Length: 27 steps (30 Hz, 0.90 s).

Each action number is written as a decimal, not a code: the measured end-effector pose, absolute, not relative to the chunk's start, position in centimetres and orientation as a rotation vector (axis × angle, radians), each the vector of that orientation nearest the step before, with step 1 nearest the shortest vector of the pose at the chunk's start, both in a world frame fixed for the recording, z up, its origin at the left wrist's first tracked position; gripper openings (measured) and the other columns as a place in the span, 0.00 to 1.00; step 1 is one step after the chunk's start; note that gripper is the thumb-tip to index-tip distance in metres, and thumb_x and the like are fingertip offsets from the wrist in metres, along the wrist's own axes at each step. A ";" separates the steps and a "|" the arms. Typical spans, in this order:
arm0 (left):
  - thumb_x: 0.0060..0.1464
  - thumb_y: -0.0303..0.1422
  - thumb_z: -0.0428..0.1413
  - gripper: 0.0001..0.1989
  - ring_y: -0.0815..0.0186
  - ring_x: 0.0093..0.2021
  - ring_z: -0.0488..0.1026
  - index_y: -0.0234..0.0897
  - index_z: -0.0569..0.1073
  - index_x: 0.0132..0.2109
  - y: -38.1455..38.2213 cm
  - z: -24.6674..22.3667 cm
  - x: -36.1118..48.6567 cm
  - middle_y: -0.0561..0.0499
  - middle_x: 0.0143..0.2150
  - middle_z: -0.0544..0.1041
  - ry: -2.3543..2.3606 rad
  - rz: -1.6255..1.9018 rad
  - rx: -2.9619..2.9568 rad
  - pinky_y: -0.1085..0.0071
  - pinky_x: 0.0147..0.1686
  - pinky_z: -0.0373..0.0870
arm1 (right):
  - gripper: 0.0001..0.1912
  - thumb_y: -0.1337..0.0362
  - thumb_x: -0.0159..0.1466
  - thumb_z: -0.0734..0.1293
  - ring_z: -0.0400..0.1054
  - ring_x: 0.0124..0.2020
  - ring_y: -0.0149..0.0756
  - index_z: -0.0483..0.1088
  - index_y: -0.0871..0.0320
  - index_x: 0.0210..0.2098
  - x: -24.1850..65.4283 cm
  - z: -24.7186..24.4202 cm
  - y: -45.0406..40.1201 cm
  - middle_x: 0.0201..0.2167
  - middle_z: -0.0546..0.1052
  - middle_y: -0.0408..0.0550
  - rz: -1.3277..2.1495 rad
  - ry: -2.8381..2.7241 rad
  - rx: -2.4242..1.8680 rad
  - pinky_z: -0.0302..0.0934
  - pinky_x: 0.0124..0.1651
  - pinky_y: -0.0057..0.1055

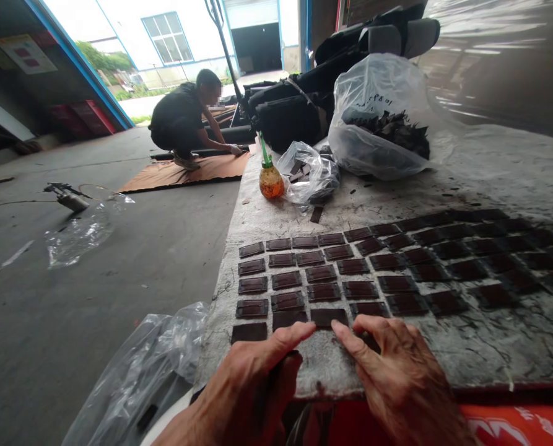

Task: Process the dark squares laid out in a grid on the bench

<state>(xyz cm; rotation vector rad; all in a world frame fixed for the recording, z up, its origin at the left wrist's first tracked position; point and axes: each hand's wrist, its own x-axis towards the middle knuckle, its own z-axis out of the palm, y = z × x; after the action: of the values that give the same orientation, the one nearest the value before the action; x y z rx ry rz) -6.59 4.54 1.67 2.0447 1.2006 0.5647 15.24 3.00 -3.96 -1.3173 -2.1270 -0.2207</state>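
Rows of small dark rectangular pieces (323,291) lie on a pale, stained cloth-covered table (257,217). In the nearest row, the index fingertips of both hands meet the lower corners of a plain dark piece (329,317). My left hand (257,365) comes from the lower left, index finger stretched out, the other fingers curled beneath and mostly hidden; something dark shows under them. From the right, my right hand (397,365) points its index finger at the same piece, with its other fingers bent over a dark item too hidden to name. Another plain piece (249,332) lies at the left end.
An orange-liquid bottle (271,181), a small plastic bag (309,173) and a large bag of dark scraps (378,124) stand at the table's back. A person (187,118) crouches on the floor beyond. Clear plastic (141,371) hangs by the left edge.
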 end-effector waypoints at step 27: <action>0.60 0.42 0.45 0.23 0.71 0.22 0.55 0.38 0.62 0.60 3.9 2.0 -1.5 0.59 0.22 0.60 1.062 0.495 1.421 0.76 0.23 0.57 | 0.11 0.57 0.58 0.64 0.57 0.18 0.26 0.67 0.57 0.25 16.8 -0.7 2.1 0.16 0.65 0.36 1.480 -1.370 -1.487 0.53 0.21 0.22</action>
<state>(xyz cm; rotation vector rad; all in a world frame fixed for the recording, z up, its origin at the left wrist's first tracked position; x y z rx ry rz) -1.50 3.94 1.95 1.4207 1.0616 0.4948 16.83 2.07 -0.68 -1.4868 -1.3699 1.4805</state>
